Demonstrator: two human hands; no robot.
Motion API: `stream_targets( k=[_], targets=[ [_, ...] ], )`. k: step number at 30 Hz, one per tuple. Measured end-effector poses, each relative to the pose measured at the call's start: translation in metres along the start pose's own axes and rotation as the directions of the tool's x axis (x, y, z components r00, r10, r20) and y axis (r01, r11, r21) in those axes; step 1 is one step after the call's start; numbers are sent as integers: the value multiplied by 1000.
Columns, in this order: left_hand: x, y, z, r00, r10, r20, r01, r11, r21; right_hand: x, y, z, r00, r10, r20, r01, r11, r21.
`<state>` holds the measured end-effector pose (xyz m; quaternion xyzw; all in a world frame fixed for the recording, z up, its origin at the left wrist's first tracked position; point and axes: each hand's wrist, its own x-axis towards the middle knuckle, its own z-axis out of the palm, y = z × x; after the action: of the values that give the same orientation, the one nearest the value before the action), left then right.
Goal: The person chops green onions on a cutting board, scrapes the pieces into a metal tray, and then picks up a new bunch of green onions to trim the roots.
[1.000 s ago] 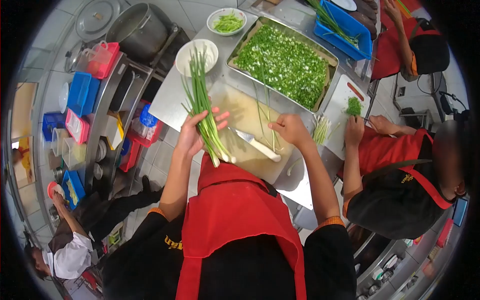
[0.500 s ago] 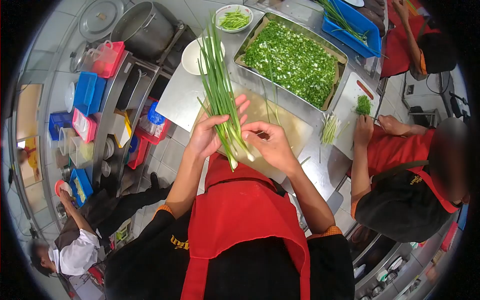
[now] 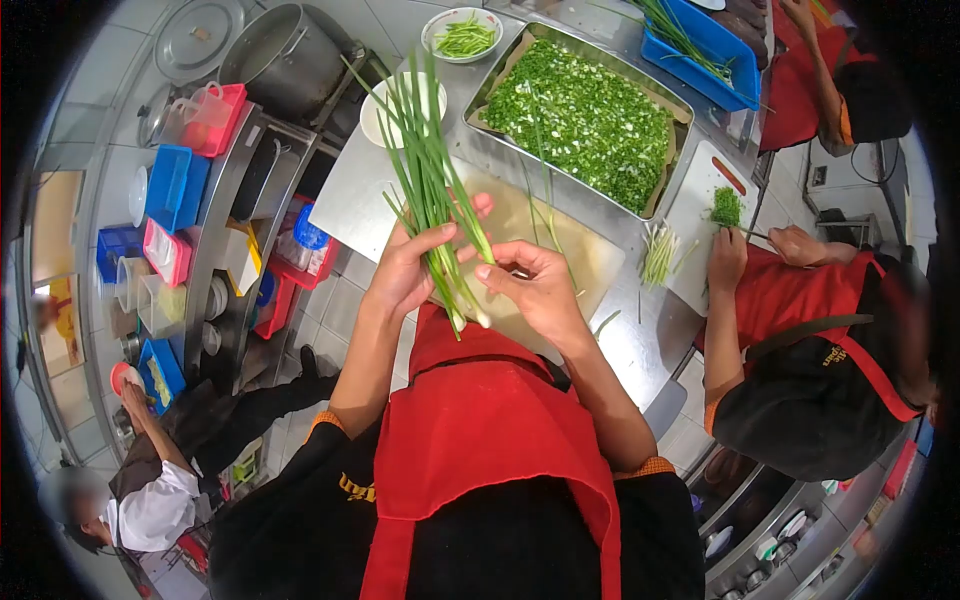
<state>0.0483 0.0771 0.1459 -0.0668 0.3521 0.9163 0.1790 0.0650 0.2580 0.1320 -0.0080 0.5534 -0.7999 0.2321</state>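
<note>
A bunch of long spring onions (image 3: pixel 425 185) lies in my left hand (image 3: pixel 402 270), its white ends pointing toward my apron. The left thumb presses across the stalks. My right hand (image 3: pixel 535 290) pinches one stalk beside the bunch, near its white end. Beneath both hands is the cream cutting board (image 3: pixel 590 255), with a few loose green stalks (image 3: pixel 543 215) at its far side. The knife does not show; the hands hide part of the board. Beyond the board stands a metal tray full of chopped spring onion (image 3: pixel 585 120).
A white bowl (image 3: pixel 375 115) and a bowl of green strips (image 3: pixel 465 38) stand at the back left. A blue bin (image 3: pixel 700 65) is at the back right. On the right, a co-worker's hands (image 3: pixel 740 255) are at a white board (image 3: pixel 690 210) beside cut white stalks (image 3: pixel 657 255).
My right hand has left the loose stalks on the board and come over to the bunch, taking hold of one stalk. The bunch has shifted slightly right with my left hand.
</note>
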Motion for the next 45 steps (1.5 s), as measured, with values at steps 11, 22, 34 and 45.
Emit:
stream_targets(
  k=[11,22,34,45],
  targets=[
    [7,-12,13,965,128,-230,-6,883,470,-10,-10,-2,981,-17,-194,-26,976,-216],
    [9,-15,28,967,77,-242,6,945,326,-5,-4,-15,987,102,-120,-63,954,292],
    [13,-22,26,971,123,-202,-31,912,409,-4,-3,-20,975,218,-33,-171,844,509],
    [19,-23,33,981,73,-180,4,918,396,-7,-3,-40,924,234,301,-378,662,647]
  ],
)
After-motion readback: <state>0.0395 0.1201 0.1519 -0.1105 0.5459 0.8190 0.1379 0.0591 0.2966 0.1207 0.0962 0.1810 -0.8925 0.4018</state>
